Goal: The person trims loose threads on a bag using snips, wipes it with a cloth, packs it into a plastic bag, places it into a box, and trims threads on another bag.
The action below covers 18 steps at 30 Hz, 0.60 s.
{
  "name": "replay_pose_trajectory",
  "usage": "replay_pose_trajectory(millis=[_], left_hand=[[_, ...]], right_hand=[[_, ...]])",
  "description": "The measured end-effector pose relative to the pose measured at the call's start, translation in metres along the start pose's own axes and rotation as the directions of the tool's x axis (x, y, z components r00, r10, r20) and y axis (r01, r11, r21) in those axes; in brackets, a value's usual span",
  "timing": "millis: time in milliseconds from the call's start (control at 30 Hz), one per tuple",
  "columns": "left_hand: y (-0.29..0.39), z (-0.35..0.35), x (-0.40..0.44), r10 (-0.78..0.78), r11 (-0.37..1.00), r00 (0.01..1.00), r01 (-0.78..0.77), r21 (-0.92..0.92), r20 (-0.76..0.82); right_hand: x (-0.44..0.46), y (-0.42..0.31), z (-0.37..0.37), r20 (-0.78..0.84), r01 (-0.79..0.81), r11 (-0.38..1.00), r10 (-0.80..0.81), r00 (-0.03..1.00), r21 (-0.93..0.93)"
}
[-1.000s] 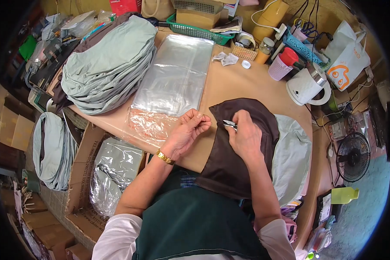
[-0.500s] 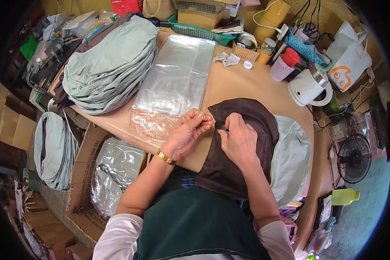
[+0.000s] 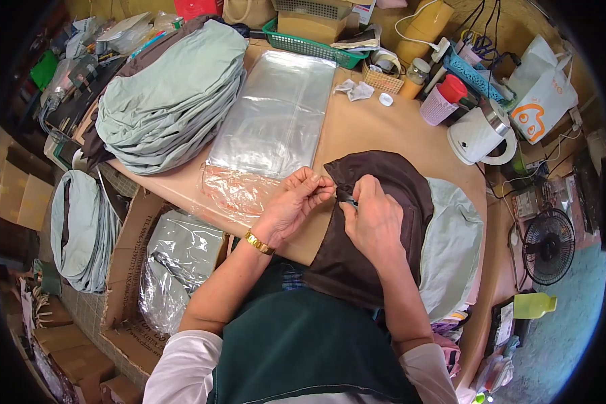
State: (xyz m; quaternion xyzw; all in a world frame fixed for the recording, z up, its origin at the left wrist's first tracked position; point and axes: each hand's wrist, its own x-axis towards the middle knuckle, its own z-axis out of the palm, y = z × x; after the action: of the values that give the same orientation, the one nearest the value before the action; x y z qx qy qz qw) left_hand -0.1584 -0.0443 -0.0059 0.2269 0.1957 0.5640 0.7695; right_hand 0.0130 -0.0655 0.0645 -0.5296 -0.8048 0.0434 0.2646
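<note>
Dark brown cloth (image 3: 357,252) lies over pale grey-green cloth (image 3: 453,249) at the table's front right. My left hand (image 3: 295,204) is closed in a pinch at the brown cloth's upper left corner; what its fingertips hold is too small to name. Closed around a small metal cutting tool, my right hand (image 3: 375,217) rests over the brown cloth, just right of my left hand. Only the tool's tip (image 3: 345,198) shows, near that corner; the rest is hidden by my fingers. Clear plastic bags (image 3: 273,111) lie flat beyond my left hand.
A tall pile of grey-green cloth (image 3: 168,94) stands at the table's back left. Below the left edge is a cardboard box (image 3: 123,269) holding plastic-wrapped goods. A white kettle (image 3: 475,135), a pink cup (image 3: 439,108) and a green basket (image 3: 310,47) line the back; a fan (image 3: 549,246) is far right.
The tool in my right hand has moved left to the corner of the brown cloth. My left hand has shifted slightly right, bringing its pinched fingertips to that corner.
</note>
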Motion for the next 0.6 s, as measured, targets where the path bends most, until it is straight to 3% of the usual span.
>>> replay_pose_trajectory(millis=[133,267,333,367,433,467,533,600], left_hand=[[0.002,0.003,-0.002,-0.007,1.0,1.0,0.007,0.011,0.005],[0.014,-0.011,-0.005,0.026,0.999,0.999,-0.025,0.035,-0.03],[0.029,-0.046,0.003,0.14,0.987,0.975,-0.124,-0.098,0.172],[0.046,-0.044,0.001,0.227,0.937,0.97,-0.192,0.292,-0.089],[0.066,-0.028,-0.004,0.389,0.755,0.877,-0.128,0.644,-0.283],[0.076,-0.009,-0.008,0.763,0.15,0.646,-0.152,0.977,-0.017],[0.075,0.002,-0.006,0.803,-0.5,0.404,0.057,0.864,0.438],[0.054,0.006,0.004,0.727,-0.14,0.62,-0.286,0.948,0.294]], right_hand=[[0.004,0.005,0.012,0.083,-0.063,0.998,0.064,0.994,-0.018],[-0.004,0.018,0.013,0.045,-0.091,0.996,0.091,0.995,0.004],[-0.013,0.033,0.013,-0.064,-0.138,0.99,0.138,0.988,0.0],[-0.019,0.048,0.016,-0.049,-0.181,0.982,0.178,0.983,-0.06],[-0.033,0.088,0.036,-0.04,-0.243,0.966,0.24,0.97,-0.085],[-0.035,0.095,0.038,-0.029,-0.303,0.947,0.301,0.953,-0.11],[-0.03,0.108,0.043,-0.029,-0.35,0.934,0.349,0.937,-0.075],[-0.02,0.118,0.054,-0.109,-0.302,0.952,0.296,0.949,-0.053]])
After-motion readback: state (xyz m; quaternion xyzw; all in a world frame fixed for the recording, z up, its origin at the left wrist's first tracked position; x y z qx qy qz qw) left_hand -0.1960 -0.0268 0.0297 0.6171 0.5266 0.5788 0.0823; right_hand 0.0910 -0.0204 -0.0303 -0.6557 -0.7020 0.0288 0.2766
